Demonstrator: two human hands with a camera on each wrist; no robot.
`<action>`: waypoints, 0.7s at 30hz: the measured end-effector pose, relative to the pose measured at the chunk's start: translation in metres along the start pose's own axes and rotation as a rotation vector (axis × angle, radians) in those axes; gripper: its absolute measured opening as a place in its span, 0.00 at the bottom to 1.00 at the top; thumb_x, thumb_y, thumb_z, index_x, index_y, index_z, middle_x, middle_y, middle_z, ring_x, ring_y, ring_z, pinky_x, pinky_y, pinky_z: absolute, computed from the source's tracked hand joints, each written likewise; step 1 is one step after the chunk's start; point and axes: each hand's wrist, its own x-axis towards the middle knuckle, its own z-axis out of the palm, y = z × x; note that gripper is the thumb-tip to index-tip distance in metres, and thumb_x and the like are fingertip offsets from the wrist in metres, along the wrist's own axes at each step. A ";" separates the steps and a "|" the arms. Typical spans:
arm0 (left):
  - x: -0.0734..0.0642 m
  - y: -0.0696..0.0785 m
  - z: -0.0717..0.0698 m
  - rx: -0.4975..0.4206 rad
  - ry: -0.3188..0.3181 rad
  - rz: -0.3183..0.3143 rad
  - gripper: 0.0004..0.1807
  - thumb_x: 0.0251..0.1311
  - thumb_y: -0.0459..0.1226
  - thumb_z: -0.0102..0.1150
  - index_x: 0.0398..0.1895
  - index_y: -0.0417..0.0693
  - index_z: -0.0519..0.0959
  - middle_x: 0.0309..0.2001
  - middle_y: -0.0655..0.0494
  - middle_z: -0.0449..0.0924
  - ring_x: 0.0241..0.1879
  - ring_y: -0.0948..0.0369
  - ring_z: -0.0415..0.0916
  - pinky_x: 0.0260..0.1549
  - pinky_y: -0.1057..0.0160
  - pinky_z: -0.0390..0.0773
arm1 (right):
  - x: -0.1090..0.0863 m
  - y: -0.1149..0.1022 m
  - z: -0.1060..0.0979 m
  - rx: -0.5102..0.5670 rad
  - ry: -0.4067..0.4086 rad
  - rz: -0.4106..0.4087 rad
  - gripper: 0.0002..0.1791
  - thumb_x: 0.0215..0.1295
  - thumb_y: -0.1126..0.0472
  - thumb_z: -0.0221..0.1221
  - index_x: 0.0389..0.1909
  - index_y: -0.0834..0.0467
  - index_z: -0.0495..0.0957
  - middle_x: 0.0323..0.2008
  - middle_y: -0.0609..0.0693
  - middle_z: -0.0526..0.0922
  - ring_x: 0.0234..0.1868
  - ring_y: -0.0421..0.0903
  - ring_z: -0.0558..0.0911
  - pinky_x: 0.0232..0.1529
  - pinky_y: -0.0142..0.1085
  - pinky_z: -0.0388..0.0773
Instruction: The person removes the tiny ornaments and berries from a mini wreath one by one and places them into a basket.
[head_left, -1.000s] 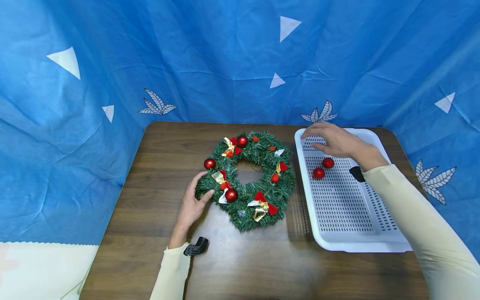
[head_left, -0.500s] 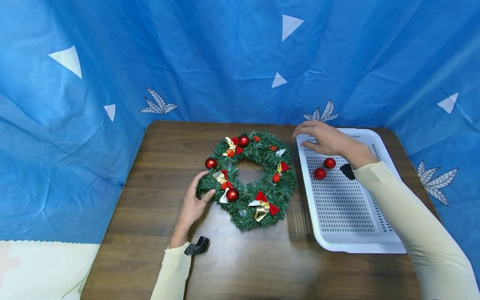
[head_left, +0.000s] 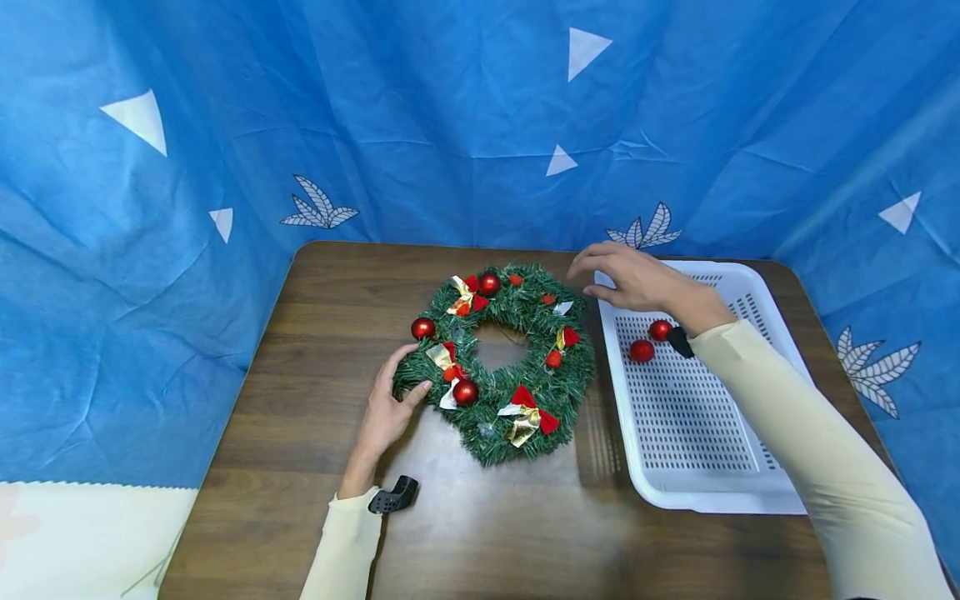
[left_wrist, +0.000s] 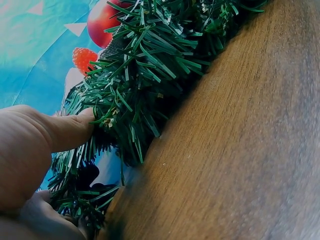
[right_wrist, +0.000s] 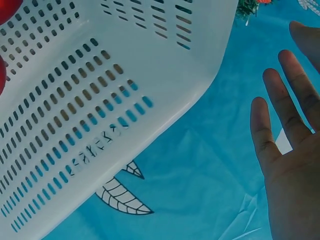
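On the wooden table lies a green tinsel wreath (head_left: 570, 392) trimmed with gold-and-red bows (head_left: 527, 417), small red berries and three shiny red balls, one of them a ball (head_left: 466, 392) at its lower left. My left hand (head_left: 388, 412) holds the wreath's left edge. In the left wrist view its thumb (left_wrist: 72, 131) presses on the greenery while the other fingers go beneath. My right hand (head_left: 641, 283) hovers over the far left corner of the white basket, right of the wreath. The right wrist view shows that hand (right_wrist: 295, 150) with fingers extended and nothing in it.
The perforated white basket (head_left: 690, 417) stands on the right side of the table, with two red balls (head_left: 641, 351) inside. A blue patterned cloth (head_left: 465, 125) hangs behind and beside the table (head_left: 300, 375).
My right hand has moved left, from above the basket toward the wreath's far right side. My left hand keeps its place at the wreath, which has not moved on the table.
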 end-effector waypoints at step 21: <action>0.000 0.001 0.000 -0.004 -0.001 -0.002 0.34 0.63 0.37 0.67 0.71 0.61 0.67 0.72 0.49 0.66 0.73 0.48 0.59 0.71 0.39 0.57 | 0.030 -0.009 0.008 -0.038 -0.066 -0.037 0.16 0.66 0.63 0.65 0.54 0.57 0.81 0.56 0.54 0.80 0.62 0.56 0.75 0.66 0.54 0.69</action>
